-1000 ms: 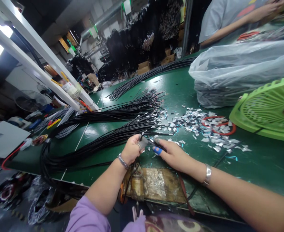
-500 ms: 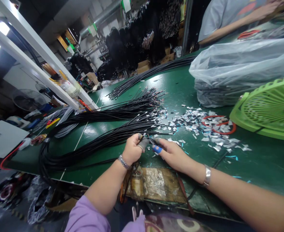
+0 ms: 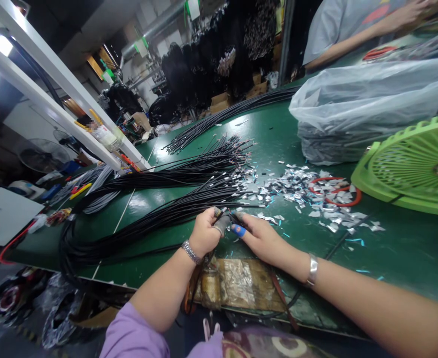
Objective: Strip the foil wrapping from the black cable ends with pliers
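Left hand (image 3: 206, 232) pinches a thin black cable (image 3: 219, 214) mid-frame, right hand (image 3: 264, 237) has fingers closed on something dark (image 3: 234, 216), can't tell what.

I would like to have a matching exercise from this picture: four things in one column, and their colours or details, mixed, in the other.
1. Left hand
2. Right hand
3. Looped cable bundle
4. Plastic bag

A. Black
B. Blue covering on the thumb
C. Whitish, see-through
D. Linked metal band at the wrist

Pairs: 1-D, 2-B, 3-A, 4-C
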Available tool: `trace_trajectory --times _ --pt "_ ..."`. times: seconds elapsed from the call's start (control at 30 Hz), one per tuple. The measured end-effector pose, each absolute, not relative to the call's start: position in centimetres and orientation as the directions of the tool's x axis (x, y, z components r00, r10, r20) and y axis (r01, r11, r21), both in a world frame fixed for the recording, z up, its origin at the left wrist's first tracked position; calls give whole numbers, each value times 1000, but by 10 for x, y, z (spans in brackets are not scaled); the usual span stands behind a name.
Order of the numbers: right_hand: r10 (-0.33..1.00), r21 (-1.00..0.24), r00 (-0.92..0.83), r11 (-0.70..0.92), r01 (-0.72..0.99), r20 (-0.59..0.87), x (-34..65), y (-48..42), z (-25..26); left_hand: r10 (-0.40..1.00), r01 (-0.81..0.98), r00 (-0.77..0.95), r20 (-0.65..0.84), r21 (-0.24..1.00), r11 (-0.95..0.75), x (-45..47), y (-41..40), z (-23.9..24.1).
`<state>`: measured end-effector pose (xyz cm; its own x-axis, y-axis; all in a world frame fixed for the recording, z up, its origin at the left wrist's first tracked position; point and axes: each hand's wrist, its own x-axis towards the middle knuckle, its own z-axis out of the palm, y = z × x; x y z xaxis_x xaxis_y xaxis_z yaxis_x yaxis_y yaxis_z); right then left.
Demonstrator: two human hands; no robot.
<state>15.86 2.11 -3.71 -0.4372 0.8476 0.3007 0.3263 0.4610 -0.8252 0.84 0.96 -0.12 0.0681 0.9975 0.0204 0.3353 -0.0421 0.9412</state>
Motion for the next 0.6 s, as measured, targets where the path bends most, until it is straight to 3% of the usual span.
trace_trajectory --times 0.27,0.4,0.5,0.6 --pt "865 -863 -424 410 294 266 158 17 -37 973 532 63 222 818 -221 3 10 -14" --pt "868 -916 -450 335 221 209 160 18 -33 975 462 25 221 862 -207 2 12 -10" --pt "906 -994 -418 96 56 64 163 22 -29 989 348 71 133 926 -150 2 12 -5" --pt "872 -954 -468 -245 -171 -141 166 26 -26 987 297 158 11 953 -58 -1 12 -3"
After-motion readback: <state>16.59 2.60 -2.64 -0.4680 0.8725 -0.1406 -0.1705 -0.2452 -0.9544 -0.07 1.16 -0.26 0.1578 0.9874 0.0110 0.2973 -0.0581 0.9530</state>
